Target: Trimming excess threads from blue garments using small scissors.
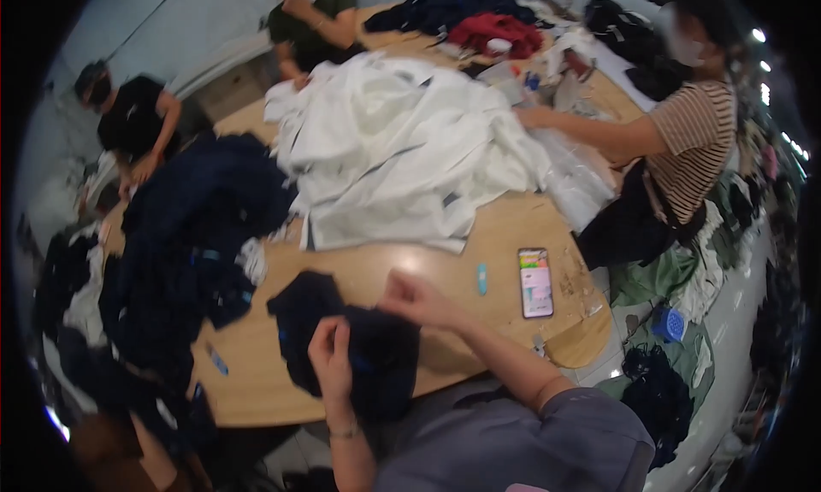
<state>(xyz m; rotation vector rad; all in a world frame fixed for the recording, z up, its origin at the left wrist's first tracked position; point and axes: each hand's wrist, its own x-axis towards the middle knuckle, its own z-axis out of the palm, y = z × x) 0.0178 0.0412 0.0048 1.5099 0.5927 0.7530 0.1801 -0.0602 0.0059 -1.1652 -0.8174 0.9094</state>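
One dark garment (389, 355) on the table (505, 227), near two hands.
The left hand (332, 353) and right hand (415, 299) have curled fingers; I cannot tell whether either grip grasps anything. Farther out: one phone (535, 282), one white pile (410, 150), one blue basket (669, 323).

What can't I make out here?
In the head view:
Whether the left hand or right hand pinches anything: blurred, too small.
Part of the dark cloth: hidden behind the left hand.
Screen details of the phone: too small.
Table under the white cloth: covered by it.
Top of the co-worker in dark green: cut off by upper edge.
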